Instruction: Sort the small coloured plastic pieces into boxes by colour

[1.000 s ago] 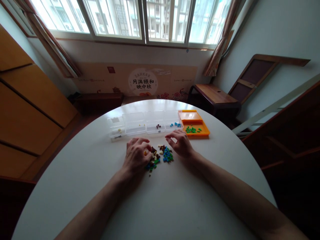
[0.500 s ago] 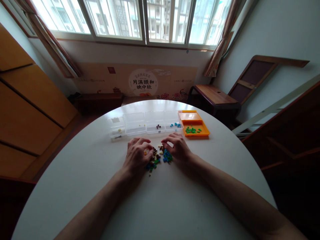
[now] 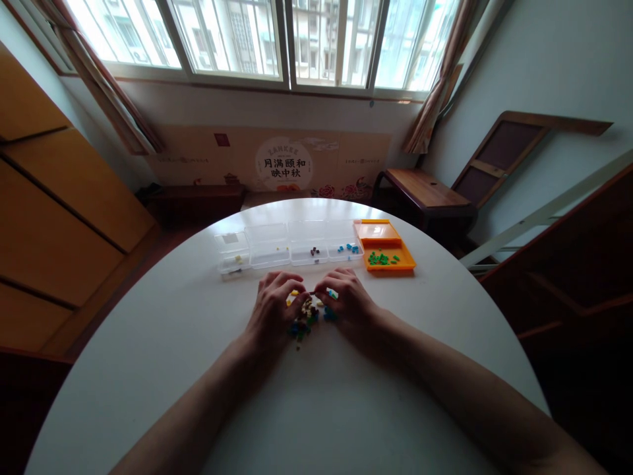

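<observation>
My left hand (image 3: 274,303) and my right hand (image 3: 349,297) meet at the fingertips over a loose pile of small toy bricks (image 3: 305,323) on the table. Between the two pinches sits a small dark brown brick (image 3: 312,293), gripped from both sides. Brown, cream, green and blue pieces make up the pile. Some blue bricks (image 3: 329,315) lie close by my right hand, partly covered by it. A yellow piece (image 3: 295,292) shows through the gap between my left thumb and fingers.
Behind my hands stands a row of clear open boxes (image 3: 270,257) holding a few cream, yellow, brown and blue bricks. An orange box (image 3: 408,264) with green bricks (image 3: 380,259) is at their right end. All rest on a round white table (image 3: 198,316).
My hands have drawn together, the right moving slightly left. The fingertips have closed on a dark brown brick between them.
</observation>
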A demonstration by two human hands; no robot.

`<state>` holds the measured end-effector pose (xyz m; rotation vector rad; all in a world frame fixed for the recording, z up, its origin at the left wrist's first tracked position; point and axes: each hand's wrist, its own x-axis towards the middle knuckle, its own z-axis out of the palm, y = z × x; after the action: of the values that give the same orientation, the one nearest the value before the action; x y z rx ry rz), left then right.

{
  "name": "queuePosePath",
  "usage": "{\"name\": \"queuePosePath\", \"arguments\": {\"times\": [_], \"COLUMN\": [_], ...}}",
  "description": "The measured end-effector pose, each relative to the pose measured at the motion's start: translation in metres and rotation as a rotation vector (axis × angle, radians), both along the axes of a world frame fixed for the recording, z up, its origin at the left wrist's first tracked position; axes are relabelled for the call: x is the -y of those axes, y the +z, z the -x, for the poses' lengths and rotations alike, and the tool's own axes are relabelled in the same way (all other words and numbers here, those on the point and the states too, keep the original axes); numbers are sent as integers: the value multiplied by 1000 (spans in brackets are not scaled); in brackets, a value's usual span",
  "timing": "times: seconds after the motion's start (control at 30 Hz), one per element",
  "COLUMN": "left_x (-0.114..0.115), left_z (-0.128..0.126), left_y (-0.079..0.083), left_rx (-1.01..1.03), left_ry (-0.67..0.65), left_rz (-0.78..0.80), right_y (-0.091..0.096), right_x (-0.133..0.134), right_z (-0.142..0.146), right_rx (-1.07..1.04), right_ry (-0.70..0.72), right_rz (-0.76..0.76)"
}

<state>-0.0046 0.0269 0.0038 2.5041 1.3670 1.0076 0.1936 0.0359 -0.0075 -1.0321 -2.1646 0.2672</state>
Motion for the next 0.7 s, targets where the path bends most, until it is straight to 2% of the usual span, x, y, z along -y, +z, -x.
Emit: {"name": "queuePosePath", "arguments": {"times": [0.1,0.27,0.43,0.57,0.7], "left_x": [-1,-5,-5,-3,-4], "left_z": [1,5,7,8,9], "left_y": [0,-1,-2,-2,-1], "left_rx": [63,133,140,143,140], "left_ry": [100,221,232,245,275], "left_rz": [14,63,85,92,124], "right_y": [3,12,20,21,16], "right_x": [-4,-17,-45,-69,-77], "right_z": [-3,-11,-11,-6,-6], "right_rx": [-25,-90,-145,-193,-224], "right_ry": [-29,-173,-276,-354,-383], "right_rz": [-22,-48,-60,-2,54]}}
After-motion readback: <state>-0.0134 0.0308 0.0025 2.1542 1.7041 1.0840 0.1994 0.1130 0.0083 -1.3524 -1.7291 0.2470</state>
